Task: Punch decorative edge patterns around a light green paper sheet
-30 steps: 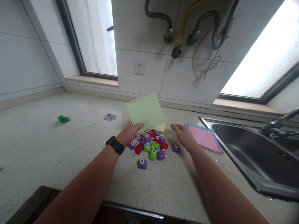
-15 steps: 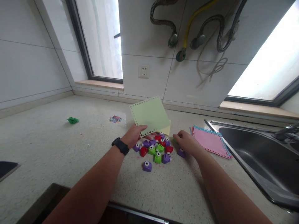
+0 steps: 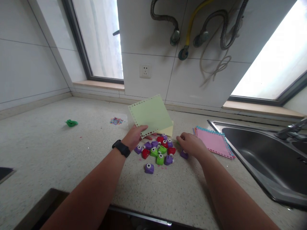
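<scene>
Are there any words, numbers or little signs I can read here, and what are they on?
Words, brands, numbers: none readable.
Star sign: on the white top of the front purple punch.
Star sign: on the white top of the front green punch.
Marks on the other punches: too small to read.
Green sheet: punched holes, no visible writing.
Wall socket: no readable lettering.

speckled worktop (image 3: 79,166) is carrying stuff | colourful punches (image 3: 160,159) are crowding the middle | paper stack (image 3: 213,140) is lying right | green scrap (image 3: 71,123) is chilling left
</scene>
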Action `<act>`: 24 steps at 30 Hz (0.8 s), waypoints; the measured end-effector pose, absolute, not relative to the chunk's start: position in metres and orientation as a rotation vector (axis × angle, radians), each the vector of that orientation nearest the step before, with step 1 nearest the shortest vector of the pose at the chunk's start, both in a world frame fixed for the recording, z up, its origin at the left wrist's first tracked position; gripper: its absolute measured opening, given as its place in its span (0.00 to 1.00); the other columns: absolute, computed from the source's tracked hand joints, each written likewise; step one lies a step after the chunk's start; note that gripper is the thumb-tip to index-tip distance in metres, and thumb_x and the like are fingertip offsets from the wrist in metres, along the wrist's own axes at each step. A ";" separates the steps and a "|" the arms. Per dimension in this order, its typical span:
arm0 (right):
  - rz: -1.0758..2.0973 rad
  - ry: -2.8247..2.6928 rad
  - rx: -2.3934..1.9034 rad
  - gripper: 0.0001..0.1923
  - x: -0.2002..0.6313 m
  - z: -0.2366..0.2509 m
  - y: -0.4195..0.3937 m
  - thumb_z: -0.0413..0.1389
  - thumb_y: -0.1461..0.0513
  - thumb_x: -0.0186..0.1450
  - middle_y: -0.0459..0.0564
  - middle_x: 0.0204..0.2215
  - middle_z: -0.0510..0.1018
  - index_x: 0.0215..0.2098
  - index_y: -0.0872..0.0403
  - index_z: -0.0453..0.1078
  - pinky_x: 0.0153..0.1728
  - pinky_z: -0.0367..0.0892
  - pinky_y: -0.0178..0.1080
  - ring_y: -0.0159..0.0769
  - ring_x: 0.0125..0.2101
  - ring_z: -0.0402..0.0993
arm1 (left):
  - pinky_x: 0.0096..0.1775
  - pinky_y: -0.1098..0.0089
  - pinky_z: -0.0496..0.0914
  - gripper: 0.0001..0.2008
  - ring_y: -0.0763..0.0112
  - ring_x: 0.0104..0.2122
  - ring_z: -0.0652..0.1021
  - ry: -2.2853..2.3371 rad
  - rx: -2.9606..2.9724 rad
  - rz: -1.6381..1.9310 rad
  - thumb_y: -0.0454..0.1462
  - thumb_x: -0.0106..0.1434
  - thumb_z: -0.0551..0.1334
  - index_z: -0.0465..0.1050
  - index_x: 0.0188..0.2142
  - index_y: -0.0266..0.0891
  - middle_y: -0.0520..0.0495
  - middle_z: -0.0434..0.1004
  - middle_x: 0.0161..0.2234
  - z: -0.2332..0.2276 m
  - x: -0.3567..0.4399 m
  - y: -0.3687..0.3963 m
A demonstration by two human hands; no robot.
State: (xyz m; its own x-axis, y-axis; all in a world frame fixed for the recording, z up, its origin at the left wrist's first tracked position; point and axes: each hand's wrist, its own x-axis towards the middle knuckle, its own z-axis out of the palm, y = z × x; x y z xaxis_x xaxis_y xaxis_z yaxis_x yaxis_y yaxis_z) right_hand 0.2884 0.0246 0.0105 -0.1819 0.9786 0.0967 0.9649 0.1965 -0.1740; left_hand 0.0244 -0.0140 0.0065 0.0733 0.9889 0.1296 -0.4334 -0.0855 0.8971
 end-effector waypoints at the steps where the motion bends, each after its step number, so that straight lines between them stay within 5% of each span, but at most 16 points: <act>1: 0.110 -2.257 -1.840 0.18 0.288 0.011 0.024 0.48 0.52 0.67 0.59 0.32 0.79 0.34 0.55 0.73 0.32 0.61 0.43 0.48 0.34 0.74 | 0.22 0.70 0.75 0.20 0.59 0.32 0.83 0.758 0.990 1.400 0.34 0.61 0.61 0.70 0.52 0.29 0.34 0.81 0.42 0.007 0.024 -0.014; 10: 0.047 -2.363 -1.152 0.12 0.259 0.018 0.002 0.52 0.58 0.69 0.53 0.42 0.76 0.47 0.53 0.73 0.48 0.61 0.44 0.45 0.44 0.67 | 0.22 0.71 0.74 0.17 0.61 0.31 0.83 0.755 0.978 1.432 0.34 0.60 0.62 0.73 0.49 0.30 0.36 0.81 0.42 0.005 0.025 -0.012; 15: 0.024 -2.515 -1.153 0.19 0.235 0.016 -0.008 0.53 0.58 0.68 0.54 0.49 0.73 0.57 0.49 0.69 0.51 0.59 0.46 0.47 0.47 0.64 | 0.22 0.71 0.73 0.15 0.62 0.30 0.83 0.769 0.996 1.429 0.35 0.60 0.62 0.74 0.46 0.31 0.38 0.81 0.41 0.006 0.027 -0.011; 24: 0.083 -2.536 -1.338 0.19 0.227 0.012 -0.004 0.54 0.59 0.66 0.56 0.49 0.68 0.55 0.44 0.72 0.49 0.58 0.50 0.49 0.47 0.63 | 0.22 0.71 0.72 0.19 0.63 0.28 0.82 0.802 1.008 1.444 0.37 0.59 0.63 0.72 0.49 0.32 0.39 0.82 0.38 0.007 0.028 -0.012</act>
State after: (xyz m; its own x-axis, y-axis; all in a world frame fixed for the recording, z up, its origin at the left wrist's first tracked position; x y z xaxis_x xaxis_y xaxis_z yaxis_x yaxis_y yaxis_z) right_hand 0.2271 -0.0038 0.0124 -0.5359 0.8172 0.2122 0.8016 0.5714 -0.1759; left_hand 0.0282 -0.0120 0.0067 0.0117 0.9901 0.1399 -0.4045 -0.1232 0.9062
